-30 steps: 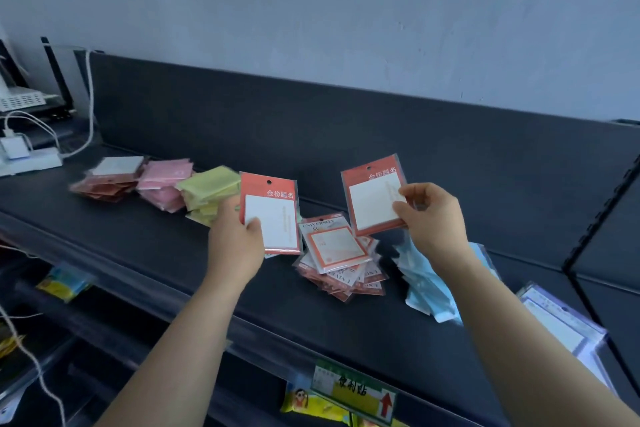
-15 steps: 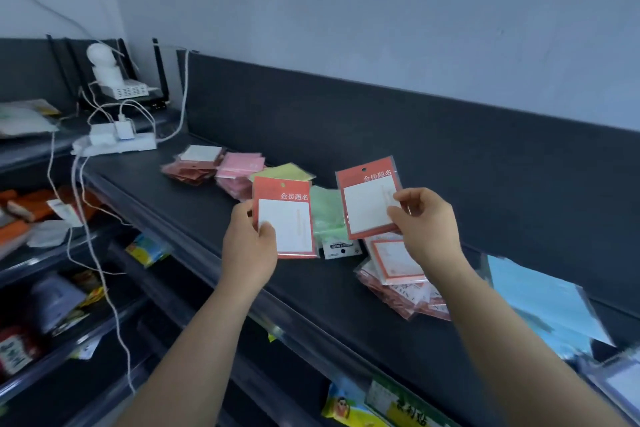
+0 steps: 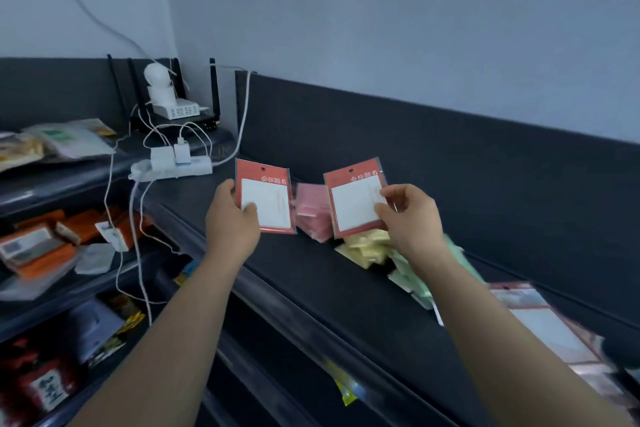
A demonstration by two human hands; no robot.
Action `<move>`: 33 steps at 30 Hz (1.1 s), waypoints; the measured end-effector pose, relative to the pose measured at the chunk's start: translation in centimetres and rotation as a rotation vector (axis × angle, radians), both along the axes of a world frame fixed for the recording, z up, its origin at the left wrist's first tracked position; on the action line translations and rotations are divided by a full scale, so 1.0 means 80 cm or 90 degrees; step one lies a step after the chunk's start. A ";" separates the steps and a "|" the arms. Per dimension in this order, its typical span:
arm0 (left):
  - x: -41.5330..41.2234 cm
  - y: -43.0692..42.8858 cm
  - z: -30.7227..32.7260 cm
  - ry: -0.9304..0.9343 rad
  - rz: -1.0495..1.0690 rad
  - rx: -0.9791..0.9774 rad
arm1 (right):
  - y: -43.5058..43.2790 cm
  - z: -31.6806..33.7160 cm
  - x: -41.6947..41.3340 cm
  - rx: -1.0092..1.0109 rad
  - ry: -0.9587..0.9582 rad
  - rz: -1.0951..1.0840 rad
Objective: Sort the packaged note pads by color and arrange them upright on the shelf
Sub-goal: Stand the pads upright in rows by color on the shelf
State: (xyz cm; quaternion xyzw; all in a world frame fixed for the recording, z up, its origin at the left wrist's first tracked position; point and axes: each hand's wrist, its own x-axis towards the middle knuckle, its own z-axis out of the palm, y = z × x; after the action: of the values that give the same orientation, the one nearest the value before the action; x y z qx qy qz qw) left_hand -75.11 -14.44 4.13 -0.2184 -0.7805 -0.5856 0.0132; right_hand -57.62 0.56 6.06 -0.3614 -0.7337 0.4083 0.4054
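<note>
- Gripping the left red pack (image 3: 265,198) in the left hand (image 3: 232,229), with the thumb pressing on its white face and the fingers curling behind.
- Pinching the right red pack (image 3: 355,201) by its right edge in the right hand (image 3: 412,222).
- Holding both upright above the shelf (image 3: 311,274), just in front of the pink pile (image 3: 313,215).
- Judging the step as pairing and placing: squaring the two together, then standing them on their lower edges, likely leaning on the back panel (image 3: 450,156) against sliding flat.
- Steering clear of the yellow pile (image 3: 363,246) and green pile (image 3: 410,282) lying under the right wrist.
- Losing the far-right packs (image 3: 547,329) to blur, and the right red pack's lower corner behind fingers.
</note>
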 end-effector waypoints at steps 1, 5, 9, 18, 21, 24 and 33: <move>-0.024 0.005 0.001 0.013 -0.007 -0.020 | -0.001 0.003 -0.020 -0.001 -0.001 -0.007; -0.106 0.035 0.003 0.043 -0.051 -0.086 | 0.000 0.012 -0.086 0.002 -0.010 -0.032; -0.163 0.070 -0.005 0.054 -0.109 -0.163 | 0.003 0.010 -0.135 -0.016 -0.019 -0.053; -0.210 0.065 -0.026 0.080 -0.197 -0.230 | 0.012 0.003 -0.236 0.009 -0.161 -0.041; -0.221 0.046 -0.029 0.106 -0.191 -0.230 | 0.012 0.000 -0.269 0.043 -0.241 -0.030; -0.225 0.029 -0.030 0.129 -0.195 -0.219 | 0.014 -0.008 -0.291 0.092 -0.338 -0.025; -0.191 0.021 -0.020 0.276 -0.216 -0.223 | -0.003 -0.005 -0.258 0.279 -0.424 -0.052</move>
State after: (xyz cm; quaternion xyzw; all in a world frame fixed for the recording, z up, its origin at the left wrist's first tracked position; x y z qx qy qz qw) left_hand -90.42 -12.79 2.56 -0.4642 -0.8007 -0.3762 0.0435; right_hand -78.24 0.29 5.69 -0.4077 -0.8799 0.0862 0.2283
